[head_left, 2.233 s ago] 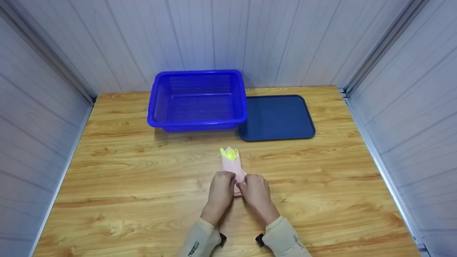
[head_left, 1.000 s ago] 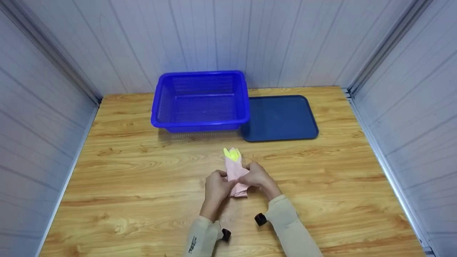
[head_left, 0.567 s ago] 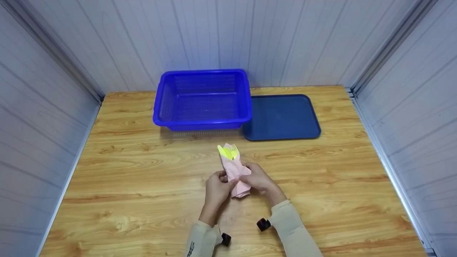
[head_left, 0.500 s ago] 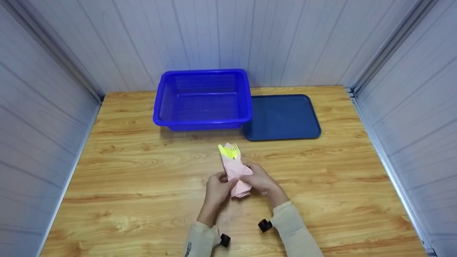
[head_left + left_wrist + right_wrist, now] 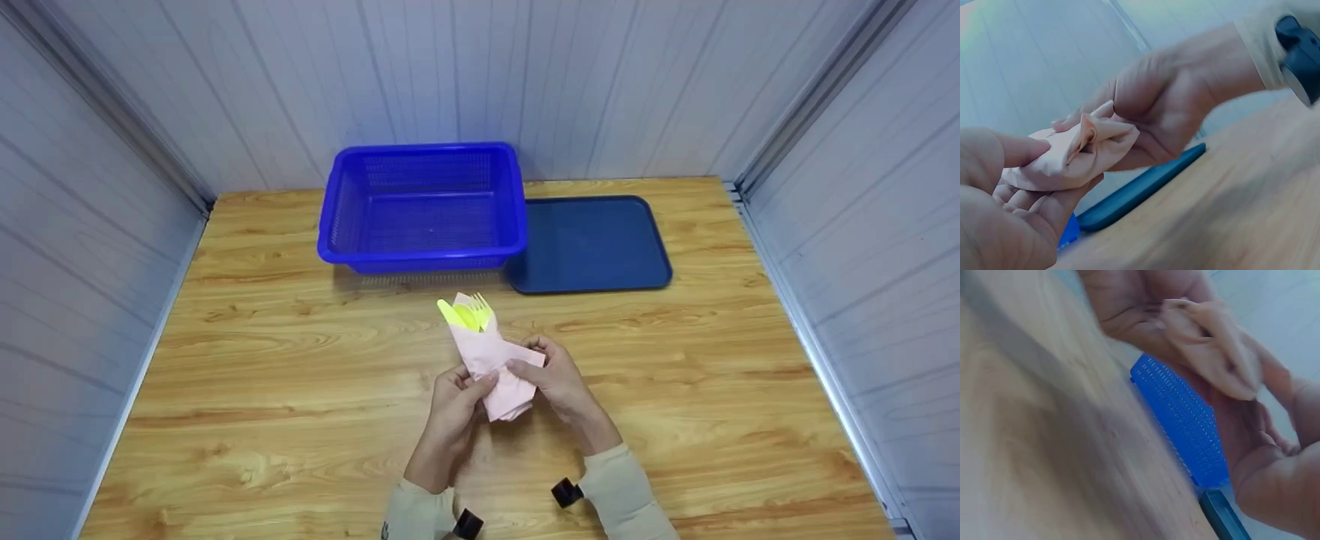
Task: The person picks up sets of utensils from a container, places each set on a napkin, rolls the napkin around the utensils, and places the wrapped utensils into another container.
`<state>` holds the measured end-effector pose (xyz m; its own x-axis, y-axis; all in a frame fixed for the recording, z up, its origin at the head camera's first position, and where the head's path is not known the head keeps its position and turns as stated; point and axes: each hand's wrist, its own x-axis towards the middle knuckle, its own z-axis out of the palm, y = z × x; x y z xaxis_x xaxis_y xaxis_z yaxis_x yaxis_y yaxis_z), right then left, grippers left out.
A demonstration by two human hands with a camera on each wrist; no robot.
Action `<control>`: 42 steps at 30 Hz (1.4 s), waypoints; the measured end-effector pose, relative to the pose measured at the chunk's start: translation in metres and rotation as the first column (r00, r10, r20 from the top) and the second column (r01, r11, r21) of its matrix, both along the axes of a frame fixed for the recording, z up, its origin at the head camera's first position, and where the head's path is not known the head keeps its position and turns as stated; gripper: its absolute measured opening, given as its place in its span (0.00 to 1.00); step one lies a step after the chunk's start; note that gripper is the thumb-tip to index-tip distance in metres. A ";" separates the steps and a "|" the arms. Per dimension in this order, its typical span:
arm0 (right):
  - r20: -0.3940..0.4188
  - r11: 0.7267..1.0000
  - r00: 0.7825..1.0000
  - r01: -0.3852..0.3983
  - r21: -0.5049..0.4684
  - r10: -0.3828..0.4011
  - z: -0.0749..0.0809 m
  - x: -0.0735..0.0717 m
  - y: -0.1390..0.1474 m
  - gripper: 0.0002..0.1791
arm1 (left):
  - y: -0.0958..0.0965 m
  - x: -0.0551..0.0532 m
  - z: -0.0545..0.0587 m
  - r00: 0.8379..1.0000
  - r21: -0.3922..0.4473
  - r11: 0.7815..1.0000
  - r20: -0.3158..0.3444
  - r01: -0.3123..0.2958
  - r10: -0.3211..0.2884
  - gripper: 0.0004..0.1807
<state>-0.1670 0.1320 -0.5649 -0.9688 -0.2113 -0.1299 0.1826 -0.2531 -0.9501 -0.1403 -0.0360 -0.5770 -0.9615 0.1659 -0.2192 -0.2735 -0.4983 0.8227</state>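
Note:
A pink napkin (image 5: 491, 360) is wrapped round yellow cutlery, tilted with its top to the left in the head view. A knife (image 5: 451, 313), a rounded piece like a spoon (image 5: 468, 315) and a fork (image 5: 481, 310) stick out of its upper end. My left hand (image 5: 452, 409) grips the lower left side of the bundle, thumb on top. On the other side my right hand (image 5: 564, 382) pinches a projecting flap of the napkin between thumb and fingers. Both wrist views show the folded lower end of the napkin (image 5: 1081, 149) held off the table; the cutlery is hidden there.
A blue plastic basket (image 5: 424, 262) stands at the back of the wooden table (image 5: 285, 420). Beside it on the right lies a dark blue tray (image 5: 592, 247), its left edge partly behind the basket. Pale panel walls (image 5: 442, 67) close off the back and sides.
The bundle was lying on the table between both hands. It has since been lifted, its top tilting left, and the napkin flap at the right now spreads out further in my right hand.

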 end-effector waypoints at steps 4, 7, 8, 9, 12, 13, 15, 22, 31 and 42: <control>-0.054 0.986 0.985 0.166 -0.010 -0.166 -0.001 0.005 -0.008 0.14 | 0.002 0.000 0.005 1.000 0.015 1.000 0.008 -0.012 0.012 0.13; -0.128 0.951 0.943 0.309 -0.011 -0.308 -0.002 0.008 -0.014 0.15 | 0.003 0.000 0.007 1.000 0.041 0.999 0.004 -0.022 0.022 0.13; -0.174 0.935 0.920 0.356 -0.007 -0.351 -0.002 0.009 -0.016 0.16 | 0.003 0.001 0.008 1.000 0.050 0.998 -0.003 -0.029 0.029 0.13; -0.234 0.916 0.892 0.400 0.011 -0.387 -0.001 0.010 -0.017 0.18 | 0.004 0.001 0.009 0.999 0.057 0.998 -0.007 -0.037 0.038 0.13; -0.518 0.842 0.759 0.524 0.127 -0.394 0.002 0.012 -0.017 0.20 | 0.005 0.003 0.012 0.998 0.053 0.997 -0.024 -0.064 0.065 0.14; -0.622 0.803 0.696 0.570 0.174 -0.360 0.004 0.013 -0.016 0.20 | 0.005 0.004 0.013 0.997 0.039 0.997 -0.033 -0.074 0.075 0.14; -0.789 0.708 0.564 0.659 0.254 -0.242 0.009 0.015 -0.015 0.16 | 0.006 0.006 0.015 0.994 -0.001 0.995 -0.046 -0.096 0.096 0.14; -0.906 0.479 0.418 0.784 0.395 0.065 0.022 0.021 -0.015 0.06 | 0.008 0.008 0.020 0.984 -0.117 0.979 -0.077 -0.168 0.160 0.15; -0.596 0.652 0.802 0.432 0.623 0.038 0.039 0.039 -0.023 0.10 | 0.007 0.010 0.028 0.970 -0.213 0.961 -0.201 -0.177 0.134 0.14; -0.260 0.841 0.960 0.052 0.538 0.107 0.049 0.034 -0.005 0.11 | 0.002 0.008 0.028 0.972 -0.259 0.958 -0.228 -0.124 0.064 0.14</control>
<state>-0.1333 0.1270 -0.5157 -0.9765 -0.2127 0.0340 -0.1005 0.3105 -0.9453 -0.1319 -0.0344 -0.5488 -0.9989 0.0362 -0.0294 -0.0379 -0.2643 0.9637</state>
